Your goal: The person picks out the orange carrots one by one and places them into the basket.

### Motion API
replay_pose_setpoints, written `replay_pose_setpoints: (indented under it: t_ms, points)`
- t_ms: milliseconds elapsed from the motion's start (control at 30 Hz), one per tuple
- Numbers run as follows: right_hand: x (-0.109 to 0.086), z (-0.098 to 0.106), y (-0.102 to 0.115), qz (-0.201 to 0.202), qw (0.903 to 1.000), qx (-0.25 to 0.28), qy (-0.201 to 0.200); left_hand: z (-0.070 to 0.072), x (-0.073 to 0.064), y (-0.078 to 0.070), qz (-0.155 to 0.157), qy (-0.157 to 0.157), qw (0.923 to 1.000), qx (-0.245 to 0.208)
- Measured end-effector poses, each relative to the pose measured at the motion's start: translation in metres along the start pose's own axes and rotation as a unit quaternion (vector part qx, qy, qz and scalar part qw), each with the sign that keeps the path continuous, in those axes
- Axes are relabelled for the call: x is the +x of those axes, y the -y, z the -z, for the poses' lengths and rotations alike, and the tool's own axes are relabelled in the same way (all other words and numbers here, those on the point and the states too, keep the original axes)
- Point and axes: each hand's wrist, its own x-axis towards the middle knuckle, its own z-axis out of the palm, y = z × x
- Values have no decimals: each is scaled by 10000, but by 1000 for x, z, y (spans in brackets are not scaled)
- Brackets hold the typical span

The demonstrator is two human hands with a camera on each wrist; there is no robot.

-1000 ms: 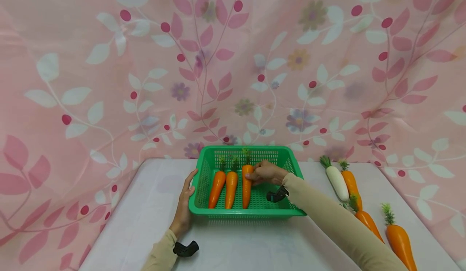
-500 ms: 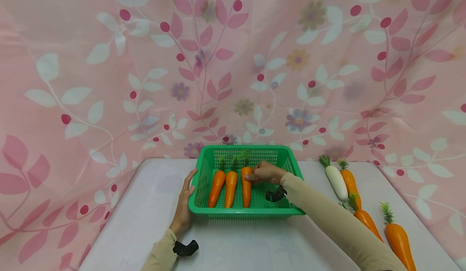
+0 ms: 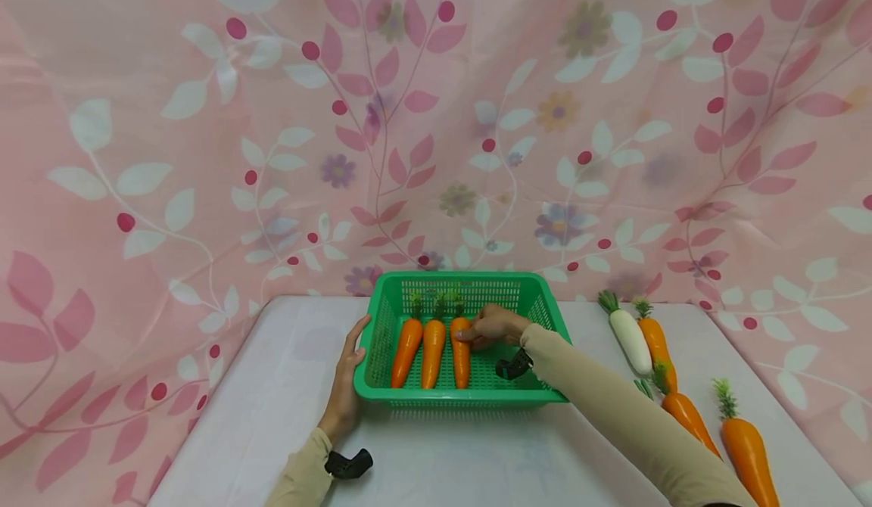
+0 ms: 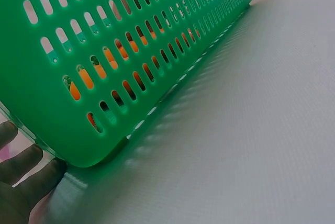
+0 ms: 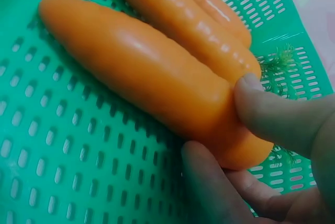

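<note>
A green perforated basket [image 3: 504, 396] stands on the table with three orange carrots in it, side by side, tops at the back. My right hand [image 3: 496, 327] is inside, pinching the rightmost carrot [image 3: 461, 356] near its leafy end between thumb and fingers. In the right wrist view this carrot [image 5: 141, 69] lies low against the basket floor, next to the middle carrot [image 5: 193, 30]. At the basket's left side, my left hand [image 3: 342, 386] touches the outer wall and rim; in the left wrist view its fingers [image 4: 39, 177] reach fairly straight against the basket [image 4: 68, 135].
To the right on the white table [image 3: 286, 386] lie a white radish [image 3: 630, 340] and orange carrots, one beside it [image 3: 657, 344], another nearer [image 3: 689, 416] and one at the front right [image 3: 747, 454]. A floral pink cloth [image 3: 436, 151] hangs behind.
The rightmost carrot has shifted slightly toward the near side of the basket, its top now about level with the others. My right hand has moved a little with it; the left hand stays.
</note>
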Motion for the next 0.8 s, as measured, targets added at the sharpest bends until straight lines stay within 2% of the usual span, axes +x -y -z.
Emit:
replay_pose_setpoints:
  t_ms: [467,667,800]
  points:
    - [0,-2,-1,-143,9992,-291,-252,-1,0,-1,28,-42,10000,-68]
    - [-2,-1,0,-42,9985,-447,-326,-1,0,0,93,-60,9997,-229]
    - [-4,-1,1,11,9970,-619,-469,-1,0,0,27,-56,9997,-228]
